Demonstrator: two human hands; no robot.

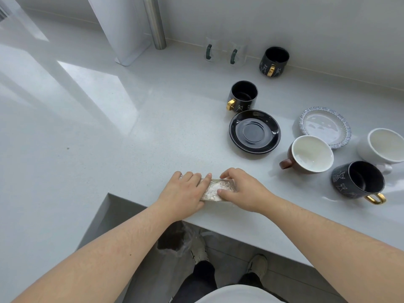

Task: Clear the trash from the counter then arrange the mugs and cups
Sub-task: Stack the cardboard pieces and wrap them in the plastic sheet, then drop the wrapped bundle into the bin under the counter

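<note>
Wrapper point(213, 190), clear, crumpled, lies at near edge of counter point(131, 138). My left hand point(185, 190) presses it with flat fingers. My right hand point(242, 190) pinches other end, thumb against fingers. Best, I think: gather tight, slide over edge into bag point(175, 239) below.

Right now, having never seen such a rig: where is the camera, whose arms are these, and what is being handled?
No machine here: the camera sits on a person's head, looking down at their bare hands. The left hand lies over one end of a crumpled clear wrapper at the counter edge; the right hand pinches the other end. To the right are three black mugs, a brown mug, a white cup, a black saucer and a blue-rimmed plate; two glass mugs stand by the wall.
</note>
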